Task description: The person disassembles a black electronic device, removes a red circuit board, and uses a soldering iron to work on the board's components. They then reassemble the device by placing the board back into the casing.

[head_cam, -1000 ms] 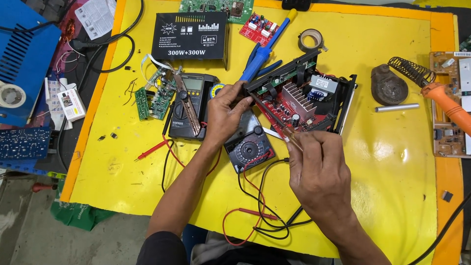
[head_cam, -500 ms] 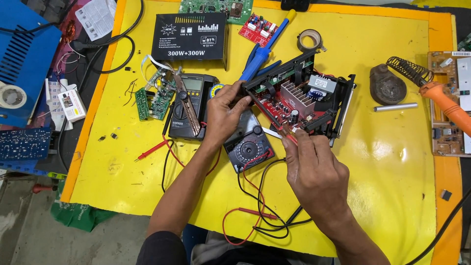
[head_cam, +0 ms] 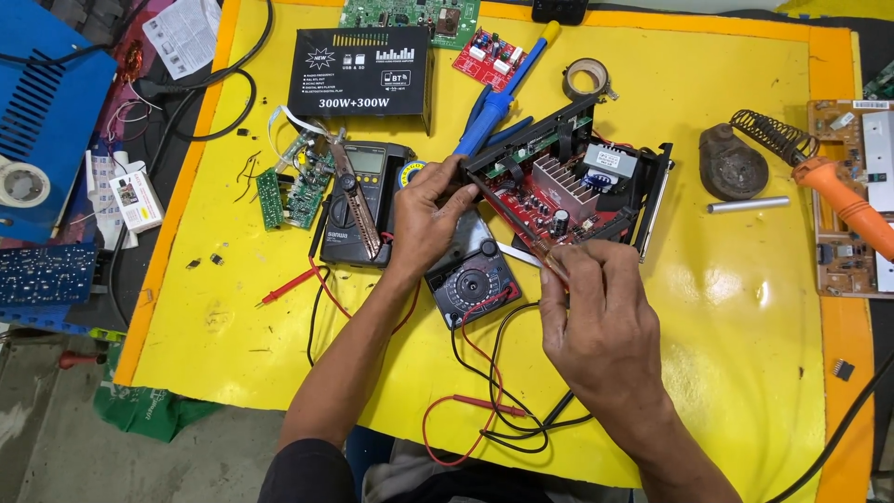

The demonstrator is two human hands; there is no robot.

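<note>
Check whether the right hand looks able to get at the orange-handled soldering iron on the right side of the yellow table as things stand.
Probably yes: bare yellow table lies between the right hand and the orange-handled soldering iron, with only a small metal rod nearby. The hand would first have to free itself of the red probe.

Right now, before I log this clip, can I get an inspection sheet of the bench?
Surface: yellow mat, crowded at the top.
Job's things: open amplifier with red board; red probe laid across it.
Clutter: two meters, green board, tape roll, soldering iron.
Grip: left hand steadies the amplifier's edge; right hand pinches the probe.
Cables: red and black leads looped at the near edge.
Surroundings: blue case on the left.
</note>
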